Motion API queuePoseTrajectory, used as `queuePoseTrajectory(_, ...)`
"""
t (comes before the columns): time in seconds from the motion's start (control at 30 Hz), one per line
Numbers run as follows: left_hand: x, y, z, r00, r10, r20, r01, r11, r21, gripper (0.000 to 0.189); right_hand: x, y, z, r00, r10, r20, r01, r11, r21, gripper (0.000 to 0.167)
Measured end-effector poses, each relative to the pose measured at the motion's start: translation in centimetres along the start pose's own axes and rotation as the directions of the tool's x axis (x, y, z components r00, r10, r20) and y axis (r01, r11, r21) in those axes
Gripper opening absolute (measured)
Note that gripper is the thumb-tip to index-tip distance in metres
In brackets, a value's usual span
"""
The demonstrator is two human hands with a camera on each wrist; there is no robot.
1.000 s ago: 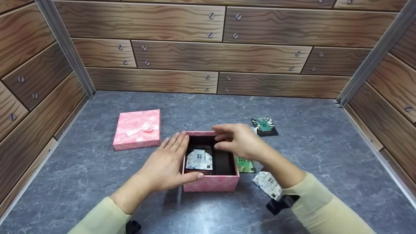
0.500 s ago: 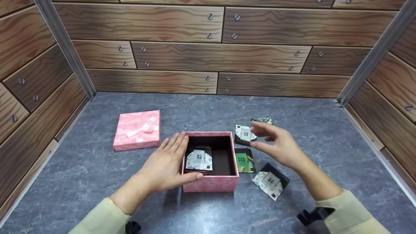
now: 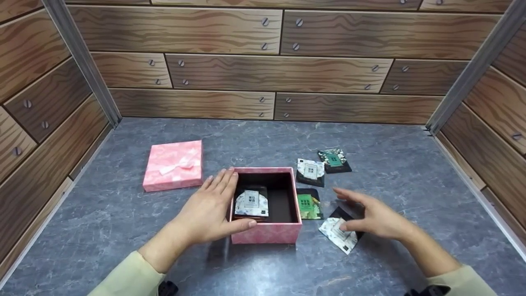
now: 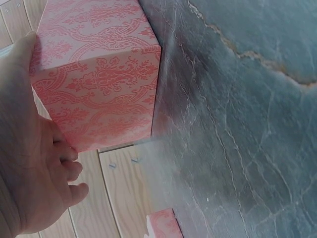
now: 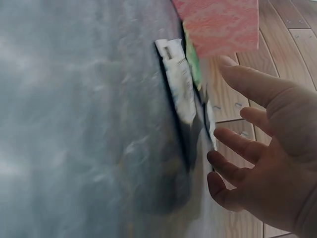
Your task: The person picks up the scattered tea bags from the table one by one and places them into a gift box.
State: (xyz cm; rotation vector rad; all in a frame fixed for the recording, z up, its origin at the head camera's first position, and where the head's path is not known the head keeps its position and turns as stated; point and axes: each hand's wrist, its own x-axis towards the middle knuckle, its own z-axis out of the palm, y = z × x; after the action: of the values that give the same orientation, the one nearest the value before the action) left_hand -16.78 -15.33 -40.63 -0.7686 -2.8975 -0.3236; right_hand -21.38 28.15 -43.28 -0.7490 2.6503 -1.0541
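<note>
An uncovered pink box [image 3: 266,232] with a dark inside stands at the middle of the table. My left hand [image 3: 210,211] rests along its left rim, fingers straight and thumb across the front edge. Inside, on the left, lies a stack topped by a white floral sachet [image 3: 251,202]; the right half shows bare dark floor. My right hand [image 3: 380,216] hovers over a white-and-black sachet [image 3: 337,234] at the front right, fingers spread and thumb overlapping it. Close to the box's right wall lie a green sachet [image 3: 307,204] and another white sachet [image 3: 310,172].
A dark green floral sachet [image 3: 335,160] lies farther back on the right. The pink lid [image 3: 174,165] with a bow sits at the back left. Wood-patterned walls [image 3: 222,72] enclose the grey marbled table [image 3: 263,273] at the back and sides.
My right hand has left the space over the box, moving right and then toward the front to the white-and-black sachet. My left hand and the box have stayed put.
</note>
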Motion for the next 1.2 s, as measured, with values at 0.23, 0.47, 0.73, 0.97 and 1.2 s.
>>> queuePoseTrajectory(0.23, 0.0, 0.0, 0.0, 1.000, -0.003, 0.007, 0.003, 1.000, 0.003, 0.124, -1.2, 1.2, 0.2, 0.999, 0.037, 0.000, -0.037, 0.998, -0.046, 0.103)
queuePoseTrajectory(0.47, 0.0, 0.1, -0.1, 1.000, -0.003, 0.014, 0.003, 1.000, 0.002, 0.124, -1.6, 1.7, 0.7, 1.000, 0.026, 0.005, -0.026, 0.997, -0.075, 0.104)
queuePoseTrajectory(0.73, 0.0, 0.0, 0.0, 1.000, -0.005, 0.001, 0.005, 1.000, -0.001, 0.123, -1.6, 2.0, 1.3, 1.000, 0.011, 0.006, -0.011, 0.997, -0.077, 0.104)
queuePoseTrajectory(0.97, 0.0, 0.0, 0.2, 1.000, 0.005, -0.016, -0.005, 1.000, -0.005, 0.123, -1.7, 2.0, 1.4, 1.000, 0.021, 0.004, -0.021, 0.998, -0.064, 0.104)
queuePoseTrajectory(1.2, 0.0, 0.0, 0.1, 1.000, -0.002, -0.003, 0.002, 1.000, -0.005, 0.123, -1.5, 2.0, 1.4, 0.999, 0.034, 0.009, -0.033, 0.998, -0.047, 0.103)
